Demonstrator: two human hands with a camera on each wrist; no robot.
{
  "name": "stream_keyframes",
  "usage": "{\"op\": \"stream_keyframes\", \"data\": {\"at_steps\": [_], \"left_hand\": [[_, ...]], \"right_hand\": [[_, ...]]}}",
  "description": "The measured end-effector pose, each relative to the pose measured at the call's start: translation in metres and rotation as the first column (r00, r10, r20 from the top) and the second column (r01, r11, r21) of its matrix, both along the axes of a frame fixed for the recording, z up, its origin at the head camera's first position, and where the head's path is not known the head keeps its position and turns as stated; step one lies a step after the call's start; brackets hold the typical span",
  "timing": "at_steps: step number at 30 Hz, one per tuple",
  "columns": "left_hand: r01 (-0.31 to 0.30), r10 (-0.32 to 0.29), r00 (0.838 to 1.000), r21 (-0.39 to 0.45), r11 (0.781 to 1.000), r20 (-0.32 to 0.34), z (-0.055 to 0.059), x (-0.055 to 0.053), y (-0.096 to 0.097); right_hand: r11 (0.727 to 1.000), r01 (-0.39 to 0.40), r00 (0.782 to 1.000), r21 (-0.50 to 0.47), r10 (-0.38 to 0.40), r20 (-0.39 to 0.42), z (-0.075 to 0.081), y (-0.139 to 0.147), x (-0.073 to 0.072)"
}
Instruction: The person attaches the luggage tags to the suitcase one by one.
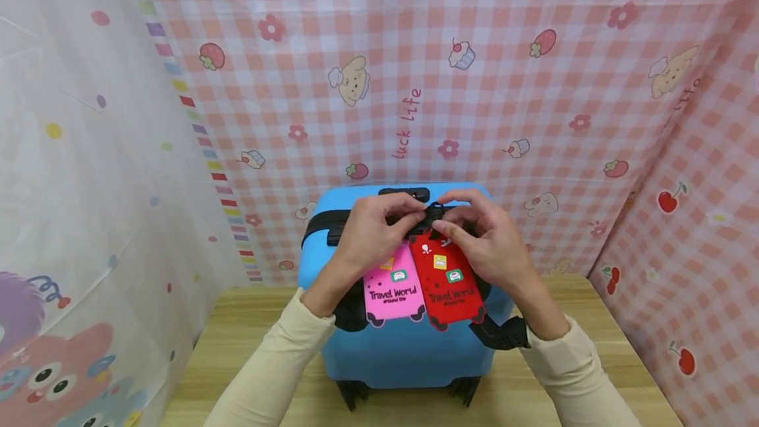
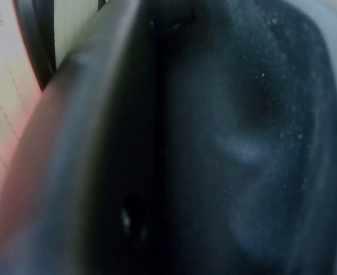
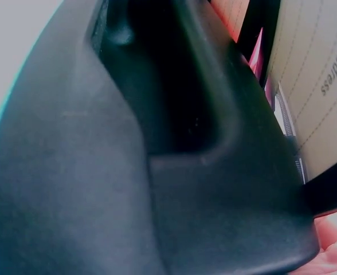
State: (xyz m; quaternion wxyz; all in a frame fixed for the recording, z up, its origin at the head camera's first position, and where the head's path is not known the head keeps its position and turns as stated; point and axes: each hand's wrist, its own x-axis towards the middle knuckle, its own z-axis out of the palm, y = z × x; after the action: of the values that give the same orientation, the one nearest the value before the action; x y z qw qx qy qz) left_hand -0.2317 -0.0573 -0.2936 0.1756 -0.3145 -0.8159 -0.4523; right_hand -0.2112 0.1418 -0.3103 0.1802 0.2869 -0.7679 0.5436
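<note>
A blue suitcase (image 1: pixel 409 358) stands upright, with a pink luggage tag (image 1: pixel 394 305) and a red luggage tag (image 1: pixel 453 305) hanging side by side in front of it. My left hand (image 1: pixel 376 229) pinches a small black strap (image 1: pixel 435 213) above the tags between thumb and forefinger. From the other side my right hand (image 1: pixel 489 239) pinches the same strap, its thumb near the red tag's top. Black plastic (image 2: pixel 243 143) fills most of the left wrist view, blurred. In the right wrist view, a black recessed part (image 3: pixel 226 200) hides most of the hand; a printed address card (image 3: pixel 317 74) shows beside it.
A black band (image 1: pixel 326 221) crosses the suitcase, and a black handle (image 1: pixel 404 194) sits at its top. Below are black wheels (image 1: pixel 465 391) on a wood-grain table (image 1: pixel 237 348). A pink checked cloth (image 1: pixel 504 97) hangs behind; a white patterned cloth (image 1: pixel 118 170) is at left.
</note>
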Motion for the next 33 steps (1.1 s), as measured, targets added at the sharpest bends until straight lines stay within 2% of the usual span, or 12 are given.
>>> {"op": "stream_keyframes", "data": {"at_steps": [9,18,22,33], "left_hand": [[-0.028,0.026,0.999,-0.048,0.998,-0.029,0.0008,0.0015,0.0011],[-0.042,0.038,0.997,-0.066,0.997,-0.066,0.001,0.0026,0.0003],[-0.017,0.014,0.999,-0.048,0.999,-0.043,0.0006,0.0021,-0.0008],[0.019,-0.022,0.996,0.031,0.999,0.091,-0.0011,0.0019,-0.0022]], "right_hand": [[0.997,0.07,0.997,0.032,-0.069,-0.047,0.0004,-0.0014,0.0001],[0.998,0.065,0.996,0.026,-0.064,-0.062,-0.0007,-0.0021,0.0],[0.996,0.083,0.994,0.039,-0.08,-0.07,-0.0008,-0.0034,-0.0002],[0.992,0.111,0.991,0.059,-0.107,-0.078,-0.0014,-0.0047,0.0005]]}}
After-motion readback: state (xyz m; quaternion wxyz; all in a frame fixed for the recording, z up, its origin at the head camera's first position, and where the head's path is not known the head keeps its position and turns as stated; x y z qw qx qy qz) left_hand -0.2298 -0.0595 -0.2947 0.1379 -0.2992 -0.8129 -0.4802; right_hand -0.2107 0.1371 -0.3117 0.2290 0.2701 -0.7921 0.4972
